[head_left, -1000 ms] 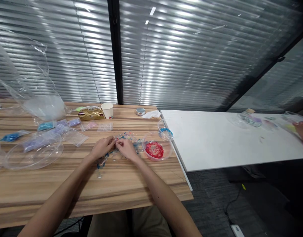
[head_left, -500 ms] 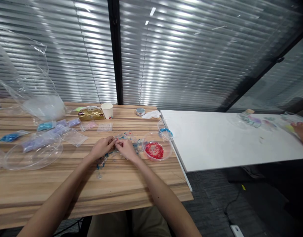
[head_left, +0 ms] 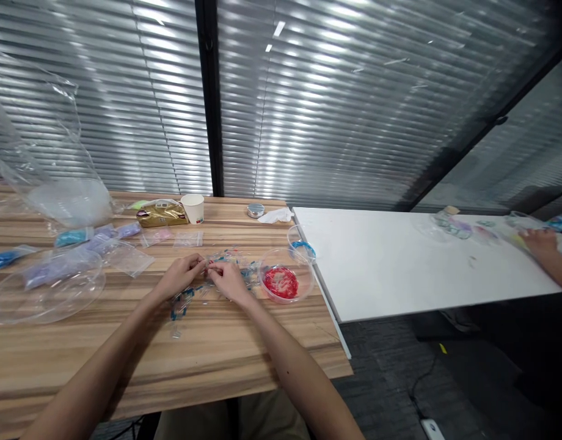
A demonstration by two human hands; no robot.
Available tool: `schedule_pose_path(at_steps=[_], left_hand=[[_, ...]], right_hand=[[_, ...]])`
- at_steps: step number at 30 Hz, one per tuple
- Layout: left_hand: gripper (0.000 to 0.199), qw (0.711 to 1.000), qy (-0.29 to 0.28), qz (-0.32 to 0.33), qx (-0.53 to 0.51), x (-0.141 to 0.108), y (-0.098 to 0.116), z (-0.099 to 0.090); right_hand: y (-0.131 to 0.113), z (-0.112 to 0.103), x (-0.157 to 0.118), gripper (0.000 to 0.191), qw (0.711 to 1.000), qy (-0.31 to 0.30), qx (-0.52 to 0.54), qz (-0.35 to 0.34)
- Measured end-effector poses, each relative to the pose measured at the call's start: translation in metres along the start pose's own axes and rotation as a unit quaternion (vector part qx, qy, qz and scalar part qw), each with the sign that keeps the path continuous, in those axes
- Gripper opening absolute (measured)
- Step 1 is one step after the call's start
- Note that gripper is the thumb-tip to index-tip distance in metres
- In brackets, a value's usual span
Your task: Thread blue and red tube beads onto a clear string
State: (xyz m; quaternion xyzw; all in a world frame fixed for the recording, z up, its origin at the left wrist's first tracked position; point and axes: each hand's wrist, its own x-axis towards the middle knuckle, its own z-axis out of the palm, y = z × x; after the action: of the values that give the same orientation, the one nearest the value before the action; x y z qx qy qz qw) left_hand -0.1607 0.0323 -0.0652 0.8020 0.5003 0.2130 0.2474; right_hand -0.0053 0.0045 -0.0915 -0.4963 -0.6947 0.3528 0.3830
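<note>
Over a scatter of small clear and blue pieces (head_left: 182, 302), my left hand (head_left: 182, 273) and my right hand (head_left: 228, 280) meet fingertip to fingertip. The fingers of both are pinched together around something tiny that I cannot make out. Just right of my right hand stands a clear round bowl (head_left: 311, 282) with red pieces (head_left: 281, 282) inside. Behind it a smaller clear bowl (head_left: 290, 235) holds blue pieces (head_left: 303, 249).
Clear lids (head_left: 52, 315), purple and blue packets (head_left: 72, 237), a gold packet (head_left: 162, 214), a paper cup (head_left: 193, 209), a round tin (head_left: 255, 211) and tissue (head_left: 275, 215) lie around. Another person's hand (head_left: 540, 241) rests at the white table (head_left: 377, 275).
The whole view has shifted slightly, so the table items sit further left. My hands remain together at the pile. The other person's hand shows more fully at the right.
</note>
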Motion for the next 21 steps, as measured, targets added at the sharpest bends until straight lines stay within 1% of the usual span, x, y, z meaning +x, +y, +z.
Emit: schedule_pose_path(at_steps=[7, 11, 17, 21], left_hand=[[0.049, 0.999, 0.004, -0.022, -0.042, -0.0005, 0.0033, -0.0022], [0.051, 0.997, 0.008, -0.024, -0.076, -0.0009, 0.0048, -0.0017], [0.057, 0.993, -0.016, -0.032, -0.115, -0.0005, 0.0037, 0.0022], [0.059, 0.992, -0.013, -0.037, -0.118, 0.0002, 0.0046, 0.0014]], right_hand=[[-0.0007, -0.0005, 0.0000, 0.023, 1.000, 0.003, 0.008, 0.004], [-0.0005, -0.0009, -0.0004, 0.023, 1.000, 0.007, 0.010, 0.002], [-0.0022, -0.0012, -0.0018, 0.023, 1.000, 0.006, 0.002, 0.007], [-0.0060, -0.0024, -0.0024, 0.023, 1.000, 0.002, -0.008, 0.002]])
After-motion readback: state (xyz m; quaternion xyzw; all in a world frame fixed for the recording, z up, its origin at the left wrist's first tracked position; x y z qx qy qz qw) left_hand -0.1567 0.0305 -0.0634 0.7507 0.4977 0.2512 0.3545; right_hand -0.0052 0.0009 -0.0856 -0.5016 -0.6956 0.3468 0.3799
